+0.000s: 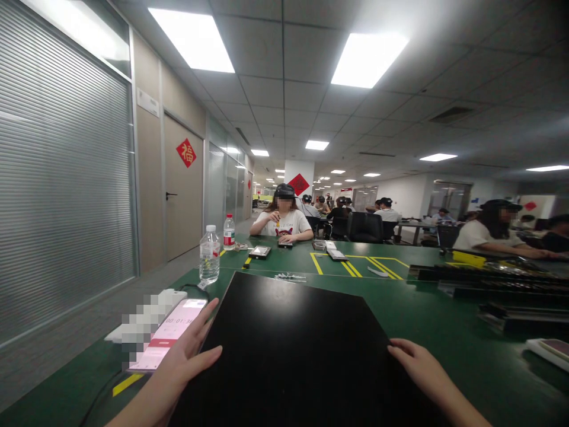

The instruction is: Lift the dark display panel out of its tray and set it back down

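Observation:
A large flat black panel (293,344) with a dull sheen fills the near middle of the view; its thickness and near edge cannot be made out. My left hand (186,353) grips its left edge, thumb lying over the top face and fingers along the side. On the right edge, my right hand (411,356) pinches the panel, with the fingertips partly hidden below it. Close to my left hand lies a phone (171,332) with a lit pink timer screen.
On the green table (427,308) stand a clear water bottle (209,255) and a red-labelled bottle (229,232). Hard drives (260,252) lie farther back, near a seated co-worker (284,216). Long dark metal parts (480,279) lie at right, beside a yellow box (467,258).

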### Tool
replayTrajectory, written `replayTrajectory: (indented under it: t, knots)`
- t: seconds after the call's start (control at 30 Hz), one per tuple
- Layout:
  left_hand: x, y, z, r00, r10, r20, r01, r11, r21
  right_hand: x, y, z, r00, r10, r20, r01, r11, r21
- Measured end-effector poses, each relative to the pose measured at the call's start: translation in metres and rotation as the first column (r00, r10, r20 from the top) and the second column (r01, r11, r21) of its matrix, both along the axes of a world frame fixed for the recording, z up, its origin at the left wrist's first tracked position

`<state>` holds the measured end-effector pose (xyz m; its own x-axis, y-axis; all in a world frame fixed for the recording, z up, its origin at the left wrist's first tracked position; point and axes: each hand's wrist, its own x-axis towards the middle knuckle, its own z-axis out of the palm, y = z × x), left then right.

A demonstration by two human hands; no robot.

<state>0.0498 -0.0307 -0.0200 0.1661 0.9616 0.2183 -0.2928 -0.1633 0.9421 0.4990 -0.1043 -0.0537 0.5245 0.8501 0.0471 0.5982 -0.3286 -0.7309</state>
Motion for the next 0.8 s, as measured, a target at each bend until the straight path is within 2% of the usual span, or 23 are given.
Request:
replayTrajectory:
  t: [0.1, 0.2, 0.27, 0.33, 0.4, 0.47, 0.53, 0.6, 0.73, 0.8]
  knots:
    - [0.001, -0.001, -0.002, 1.000, 0.000, 0.014, 0.000, 1.000, 0.005, -0.002, -0.001, 0.002, 0.995, 0.009, -0.095, -0.004, 0.999, 0.051]
    - [0.000, -0.003, -0.002, 1.000, -0.007, 0.029, 0.007, 1.000, -0.009, -0.007, -0.004, 0.009, 0.976, -0.054, -0.213, 0.070, 0.995, 0.070]
    - [-0.003, -0.002, -0.001, 0.999, -0.014, 0.047, 0.015, 1.000, -0.018, -0.014, -0.007, 0.014, 0.948, -0.095, -0.305, 0.127, 0.988, 0.087]
    - [-0.008, 0.001, -0.002, 0.997, -0.020, 0.070, 0.022, 0.999, -0.026, -0.022, -0.008, 0.020, 0.899, -0.078, -0.432, 0.149, 0.980, 0.134]
    - [-0.014, 0.007, -0.004, 0.996, -0.016, 0.088, 0.020, 0.999, -0.035, -0.032, -0.010, 0.028, 0.801, -0.022, -0.599, 0.161, 0.970, 0.180]
    - [-0.019, 0.013, -0.007, 0.995, -0.003, 0.102, 0.008, 0.999, -0.048, -0.041, -0.011, 0.036, 0.637, 0.070, -0.767, 0.161, 0.962, 0.222]
    - [-0.023, 0.019, -0.011, 0.994, 0.001, 0.110, 0.005, 0.998, -0.061, -0.046, -0.014, 0.043, 0.514, 0.203, -0.834, 0.139, 0.939, 0.314]
    - [-0.025, 0.024, -0.013, 0.993, -0.009, 0.116, 0.017, 0.998, -0.067, -0.049, -0.019, 0.047, 0.445, 0.236, -0.864, 0.164, 0.927, 0.338]
    - [-0.030, 0.026, -0.019, 0.992, -0.031, 0.121, 0.041, 0.996, -0.083, -0.056, -0.029, 0.048, 0.345, 0.121, -0.931, 0.232, 0.950, 0.210]
    - [-0.033, 0.023, -0.022, 0.994, -0.038, 0.106, 0.050, 0.993, -0.109, -0.064, -0.032, 0.048, 0.294, 0.143, -0.945, 0.207, 0.956, 0.209]
